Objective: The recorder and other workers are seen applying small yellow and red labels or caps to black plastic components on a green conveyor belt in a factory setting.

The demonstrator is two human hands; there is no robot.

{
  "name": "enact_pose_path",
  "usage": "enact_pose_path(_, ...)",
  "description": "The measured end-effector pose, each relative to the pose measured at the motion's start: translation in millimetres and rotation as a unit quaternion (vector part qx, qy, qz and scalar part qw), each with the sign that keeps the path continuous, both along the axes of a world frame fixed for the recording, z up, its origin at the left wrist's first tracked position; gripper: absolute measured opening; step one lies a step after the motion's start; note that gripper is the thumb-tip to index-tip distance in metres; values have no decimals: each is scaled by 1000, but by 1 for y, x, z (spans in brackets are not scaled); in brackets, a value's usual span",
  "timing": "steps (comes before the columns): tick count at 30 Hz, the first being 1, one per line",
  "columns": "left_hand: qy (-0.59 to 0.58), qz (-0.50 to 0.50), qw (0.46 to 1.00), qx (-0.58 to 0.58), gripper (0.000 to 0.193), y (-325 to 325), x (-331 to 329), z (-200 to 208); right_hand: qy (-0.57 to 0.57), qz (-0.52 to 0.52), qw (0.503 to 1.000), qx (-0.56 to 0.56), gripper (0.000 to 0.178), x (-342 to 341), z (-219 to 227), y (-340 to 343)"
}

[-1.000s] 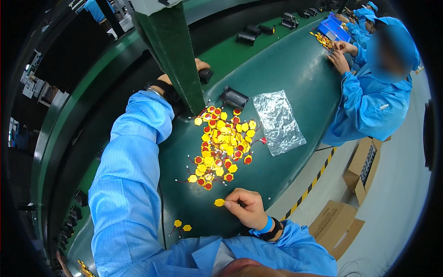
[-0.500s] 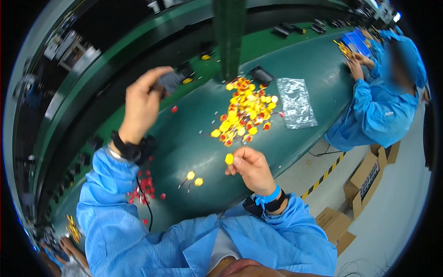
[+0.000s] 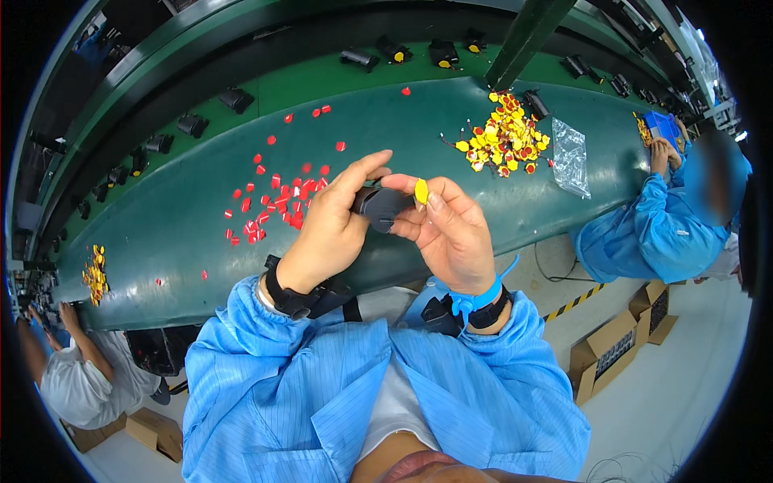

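Note:
My left hand (image 3: 332, 233) is closed around a black cylindrical housing (image 3: 382, 209), held over the front part of the green table. Close beside it, my right hand (image 3: 457, 241) pinches a small yellow hexagonal piece (image 3: 421, 191) between thumb and forefinger. The other right fingers reach up to the housing's near side; whether they press on it I cannot tell. A heap of yellow hexagonal pieces (image 3: 509, 129), some showing red faces, lies beyond my right hand. Red scraps (image 3: 276, 181) are strewn over the table left of and beyond my left hand.
Black housings (image 3: 237, 100) stand along a green belt (image 3: 282, 84) behind the table. A clear plastic bag (image 3: 570, 157) lies right of the heap. At far right a co-worker in blue (image 3: 636, 221) handles parts by a blue bin (image 3: 663, 125); another person (image 3: 93, 374) sits at far left.
My left hand has come back from the belt side with the black housing, now close in front of me. The yellow piece in my right hand is now beside it. The view has swung left.

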State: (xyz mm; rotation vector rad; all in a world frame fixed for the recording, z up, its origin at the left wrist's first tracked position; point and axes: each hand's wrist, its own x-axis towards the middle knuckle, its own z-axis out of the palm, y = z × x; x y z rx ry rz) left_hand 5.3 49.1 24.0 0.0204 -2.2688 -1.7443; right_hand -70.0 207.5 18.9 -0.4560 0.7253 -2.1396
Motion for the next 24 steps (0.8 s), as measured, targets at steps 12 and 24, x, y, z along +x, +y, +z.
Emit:
enact_pose_path(12, -157, 10, 854, 496, 41, -17, 50, -9, 392, -52, 914, 88, 14, 24, -8, 12)
enact_pose_path(24, -159, -25, 926, 340, 29, -19, 61, -10, 461, 30, 884, 74, 11, 10, -9, 17)
